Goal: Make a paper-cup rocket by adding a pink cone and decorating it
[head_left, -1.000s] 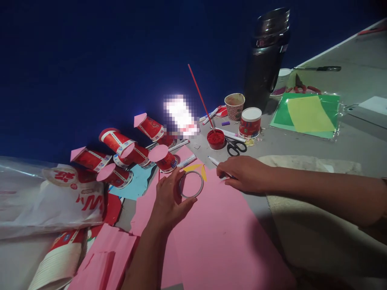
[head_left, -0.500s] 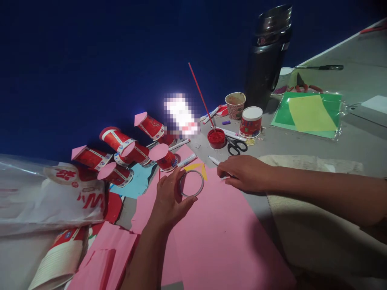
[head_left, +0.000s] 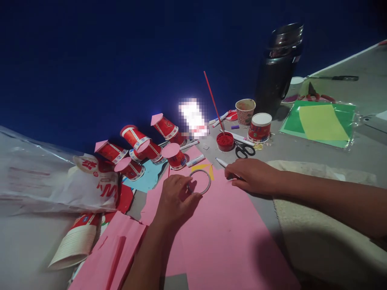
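Note:
My left hand has its fingers and thumb on the left and lower rim of a thin greyish ring, like a narrow tape roll. The ring is on or just above a large sheet of pink paper, and pink shows through its middle. Pinched in my right hand is a white marker, its tip pointing left beyond the sheet's upper edge. Behind the ring lies a small piece of yellow paper. Another marker rests past it.
Several red paper cups with pink discs stand at left by a plastic bag. Stacked cups lie near folded pink paper. Behind are a red paint pot, scissors, a dark flask and green sheets.
The view has turned, shifting the scene right and slightly down. My left fingers sit closer against the ring. My right hand keeps the marker in much the same position.

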`<state>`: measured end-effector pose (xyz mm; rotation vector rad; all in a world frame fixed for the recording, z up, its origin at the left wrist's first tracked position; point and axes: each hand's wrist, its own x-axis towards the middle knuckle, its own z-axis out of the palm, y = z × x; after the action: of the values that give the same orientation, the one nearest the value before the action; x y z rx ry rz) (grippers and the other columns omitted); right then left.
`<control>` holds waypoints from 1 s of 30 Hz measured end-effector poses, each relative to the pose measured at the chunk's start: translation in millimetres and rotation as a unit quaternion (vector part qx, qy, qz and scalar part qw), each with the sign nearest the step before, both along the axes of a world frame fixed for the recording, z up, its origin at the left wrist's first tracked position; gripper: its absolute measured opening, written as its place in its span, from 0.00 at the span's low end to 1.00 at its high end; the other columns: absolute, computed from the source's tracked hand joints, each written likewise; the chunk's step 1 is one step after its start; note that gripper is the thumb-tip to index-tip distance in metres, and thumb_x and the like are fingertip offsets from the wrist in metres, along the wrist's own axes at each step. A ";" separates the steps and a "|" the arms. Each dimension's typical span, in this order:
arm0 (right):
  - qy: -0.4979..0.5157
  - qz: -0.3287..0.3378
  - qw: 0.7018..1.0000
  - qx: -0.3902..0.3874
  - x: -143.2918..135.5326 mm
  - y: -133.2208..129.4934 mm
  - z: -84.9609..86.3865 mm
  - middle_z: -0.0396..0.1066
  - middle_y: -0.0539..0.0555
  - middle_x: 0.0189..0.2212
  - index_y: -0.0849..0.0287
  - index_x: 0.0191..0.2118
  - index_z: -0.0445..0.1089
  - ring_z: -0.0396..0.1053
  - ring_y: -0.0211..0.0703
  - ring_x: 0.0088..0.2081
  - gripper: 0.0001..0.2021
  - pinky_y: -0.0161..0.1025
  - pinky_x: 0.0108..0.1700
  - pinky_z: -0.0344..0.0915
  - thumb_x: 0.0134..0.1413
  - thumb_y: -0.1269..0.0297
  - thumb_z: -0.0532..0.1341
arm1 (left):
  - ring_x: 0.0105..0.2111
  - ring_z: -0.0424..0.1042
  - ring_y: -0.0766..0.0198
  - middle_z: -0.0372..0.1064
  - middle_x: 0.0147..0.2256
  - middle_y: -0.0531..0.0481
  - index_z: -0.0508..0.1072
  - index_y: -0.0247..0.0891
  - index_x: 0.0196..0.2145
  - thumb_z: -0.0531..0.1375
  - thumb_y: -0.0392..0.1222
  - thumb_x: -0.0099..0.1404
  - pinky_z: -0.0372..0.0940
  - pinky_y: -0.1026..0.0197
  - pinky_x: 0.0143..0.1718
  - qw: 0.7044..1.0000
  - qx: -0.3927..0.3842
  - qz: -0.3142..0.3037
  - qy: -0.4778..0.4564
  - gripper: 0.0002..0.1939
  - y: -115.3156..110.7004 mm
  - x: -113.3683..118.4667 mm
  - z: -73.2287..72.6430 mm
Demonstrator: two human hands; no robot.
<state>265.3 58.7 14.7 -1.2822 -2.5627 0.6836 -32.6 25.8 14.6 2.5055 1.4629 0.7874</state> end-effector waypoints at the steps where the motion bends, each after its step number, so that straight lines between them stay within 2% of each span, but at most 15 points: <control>1: 0.002 0.000 1.000 0.002 0.1 0.1 -0.5 0.80 0.56 0.41 0.55 0.48 0.75 0.74 0.53 0.44 0.08 0.41 0.38 0.56 0.64 0.66 0.64 | 0.41 0.73 0.54 0.76 0.36 0.49 0.75 0.42 0.40 0.67 0.38 0.64 0.66 0.49 0.48 1.000 0.003 -0.004 0.006 0.06 -3.9 4.0 3.1; 5: 0.006 0.007 1.000 0.007 0.9 0.7 -4.5 0.80 0.55 0.40 0.56 0.46 0.75 0.74 0.53 0.42 0.07 0.41 0.38 0.56 0.64 0.66 0.63 | 0.36 0.70 0.59 0.72 0.34 0.50 0.75 0.42 0.38 0.64 0.32 0.66 0.62 0.53 0.40 0.999 0.013 -0.005 0.041 0.05 -18.6 16.5 6.3; 12: 0.013 0.008 1.000 0.007 2.0 1.2 -10.5 0.80 0.55 0.41 0.55 0.45 0.75 0.74 0.53 0.43 0.06 0.42 0.39 0.58 0.64 0.66 0.62 | 0.31 0.64 0.62 0.71 0.33 0.50 0.76 0.41 0.35 0.59 0.31 0.72 0.56 0.55 0.34 0.994 0.066 -0.025 0.087 0.09 -26.2 23.4 -5.0; 20: 0.002 0.016 1.000 0.018 2.3 0.8 -6.6 0.79 0.56 0.41 0.56 0.46 0.75 0.74 0.54 0.44 0.07 0.42 0.41 0.59 0.65 0.66 0.62 | 0.32 0.65 0.61 0.71 0.31 0.49 0.77 0.40 0.36 0.60 0.29 0.71 0.57 0.56 0.32 0.995 0.065 -0.033 0.070 0.09 -26.0 21.0 -8.6; 23: -0.003 0.022 0.999 0.050 1.6 -0.3 -0.2 0.78 0.59 0.43 0.58 0.51 0.75 0.73 0.55 0.44 0.12 0.44 0.42 0.60 0.63 0.66 0.64 | 0.33 0.68 0.60 0.71 0.32 0.49 0.79 0.40 0.38 0.60 0.30 0.71 0.59 0.57 0.31 0.995 0.067 -0.034 0.060 0.08 -25.3 19.2 -8.6; 26: 0.029 0.019 0.995 0.089 1.7 -0.1 5.1 0.77 0.62 0.44 0.59 0.57 0.73 0.72 0.56 0.45 0.18 0.45 0.44 0.61 0.63 0.68 0.63 | 0.35 0.71 0.59 0.74 0.35 0.48 0.79 0.41 0.43 0.61 0.32 0.72 0.63 0.58 0.31 0.994 0.083 -0.032 0.059 0.08 -24.2 16.9 -9.3; 30: 0.084 0.005 0.992 0.098 5.2 3.2 5.7 0.79 0.61 0.42 0.55 0.59 0.75 0.73 0.56 0.43 0.18 0.46 0.43 0.64 0.67 0.66 0.58 | 0.35 0.73 0.59 0.75 0.35 0.47 0.79 0.42 0.44 0.61 0.34 0.72 0.65 0.58 0.32 0.995 0.078 -0.022 0.065 0.08 -24.4 16.8 -9.4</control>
<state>270.5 61.9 20.4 -1.1007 -2.4313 0.5039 -15.8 1.3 5.2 2.7426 1.4305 0.7717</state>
